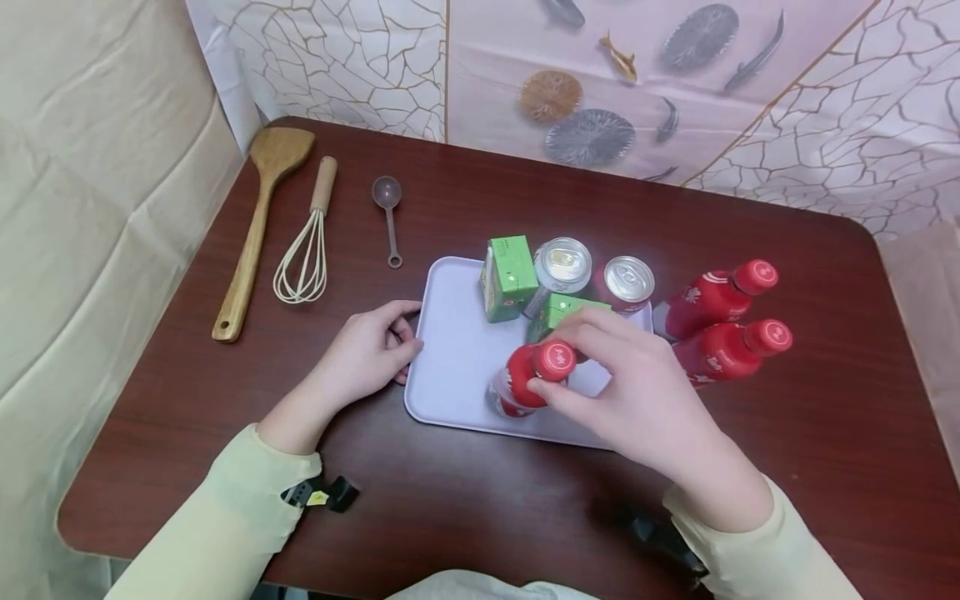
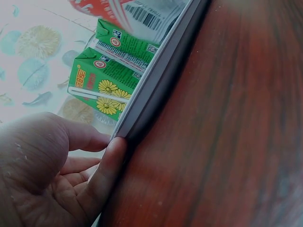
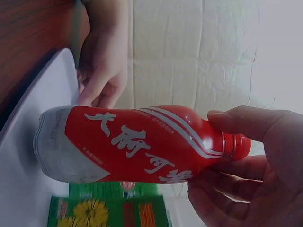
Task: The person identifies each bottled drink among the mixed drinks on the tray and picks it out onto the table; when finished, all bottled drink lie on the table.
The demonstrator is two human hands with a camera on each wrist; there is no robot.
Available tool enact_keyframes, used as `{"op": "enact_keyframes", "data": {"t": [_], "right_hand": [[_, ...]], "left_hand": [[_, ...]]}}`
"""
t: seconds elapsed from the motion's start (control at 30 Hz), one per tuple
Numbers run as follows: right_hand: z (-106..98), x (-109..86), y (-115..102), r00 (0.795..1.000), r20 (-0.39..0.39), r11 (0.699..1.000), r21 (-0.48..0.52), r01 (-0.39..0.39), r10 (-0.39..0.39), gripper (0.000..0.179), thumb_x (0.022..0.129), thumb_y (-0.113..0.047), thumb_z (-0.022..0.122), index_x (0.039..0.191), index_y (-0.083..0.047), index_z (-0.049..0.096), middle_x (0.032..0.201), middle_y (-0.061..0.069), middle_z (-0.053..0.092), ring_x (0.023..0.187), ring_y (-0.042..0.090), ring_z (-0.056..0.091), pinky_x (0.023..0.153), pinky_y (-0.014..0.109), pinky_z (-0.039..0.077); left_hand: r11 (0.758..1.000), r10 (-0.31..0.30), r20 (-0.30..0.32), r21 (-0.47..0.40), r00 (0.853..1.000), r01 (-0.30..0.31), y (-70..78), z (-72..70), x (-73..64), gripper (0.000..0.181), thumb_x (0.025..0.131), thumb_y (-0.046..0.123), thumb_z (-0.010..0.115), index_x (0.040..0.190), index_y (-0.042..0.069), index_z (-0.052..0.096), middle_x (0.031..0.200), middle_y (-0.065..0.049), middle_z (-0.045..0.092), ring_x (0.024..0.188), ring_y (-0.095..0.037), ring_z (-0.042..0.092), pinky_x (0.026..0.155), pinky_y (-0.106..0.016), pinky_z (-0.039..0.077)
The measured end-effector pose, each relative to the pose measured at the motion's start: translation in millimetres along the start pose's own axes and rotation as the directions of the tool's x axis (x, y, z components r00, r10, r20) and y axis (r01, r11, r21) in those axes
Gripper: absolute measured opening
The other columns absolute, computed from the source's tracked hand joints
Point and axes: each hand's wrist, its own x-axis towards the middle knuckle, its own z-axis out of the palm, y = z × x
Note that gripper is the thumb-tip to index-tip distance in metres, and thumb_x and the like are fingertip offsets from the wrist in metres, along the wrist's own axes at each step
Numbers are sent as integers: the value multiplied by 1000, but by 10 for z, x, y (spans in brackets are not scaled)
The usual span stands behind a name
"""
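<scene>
My right hand [image 1: 645,392] grips a red-capped cola bottle [image 1: 525,375] near its neck, thumb on one side and fingers on the other. The bottle stands nearly upright at the front of a pale lavender tray [image 1: 453,367]; whether its base touches the tray is unclear. At the tray's left rim, my left hand [image 2: 61,165] pinches the edge between thumb and finger. Two green drink cartons [image 1: 512,279] are on the tray, one partly behind my right hand. Beside them at the back are a silver-topped can [image 1: 562,265] and a reddish can [image 1: 628,280].
Two more red bottles [image 1: 705,304] stand right of the tray. Left of it lie a wooden spatula [image 1: 258,225], a whisk [image 1: 306,250] and a measuring spoon [image 1: 387,196]. A patterned cloth [image 1: 360,67] hangs behind the dark wooden table [image 1: 420,508].
</scene>
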Motion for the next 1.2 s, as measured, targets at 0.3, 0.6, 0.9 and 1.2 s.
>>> {"op": "enact_keyframes", "data": {"t": [0.3, 0.6, 0.9, 1.2], "right_hand": [[-181, -243, 231, 993, -107, 998, 3, -56, 56, 37, 69, -13, 95, 101, -20, 77, 97, -11, 70, 91, 4, 62, 80, 7, 46], [-395, -493, 403, 981, -183, 995, -49, -82, 71, 39, 66, -6, 94, 99, -17, 77, 99, -7, 69, 91, -6, 56, 84, 4, 43], [-563, -743, 528, 957, -258, 988, -45, -150, 133, 52, 59, 5, 93, 107, -11, 79, 105, -5, 69, 103, -11, 55, 92, 3, 39], [-700, -948, 617, 926, -324, 975, -40, -218, 194, 44, 64, 4, 91, 106, -5, 79, 103, -14, 68, 102, -13, 56, 89, 3, 38]], "left_hand": [[1000, -9, 1, 9, 1000, 9, -15, -2, 5, 48, 95, 8, 68, 142, 4, 57, 88, -8, 65, 53, -13, 65, 56, -30, 58], [1000, -15, 3, 5, 1000, 15, 4, 2, 10, 47, 95, 7, 67, 141, 4, 58, 89, -9, 64, 53, -13, 65, 55, -30, 58], [1000, -25, 9, 2, 1000, 25, 22, -7, -2, 47, 95, 7, 66, 142, 3, 57, 89, -10, 64, 54, -14, 66, 55, -30, 58], [999, -33, 16, -8, 999, 33, 24, -8, 2, 47, 95, 7, 67, 142, 4, 57, 90, -10, 64, 55, -14, 66, 55, -30, 59]]}}
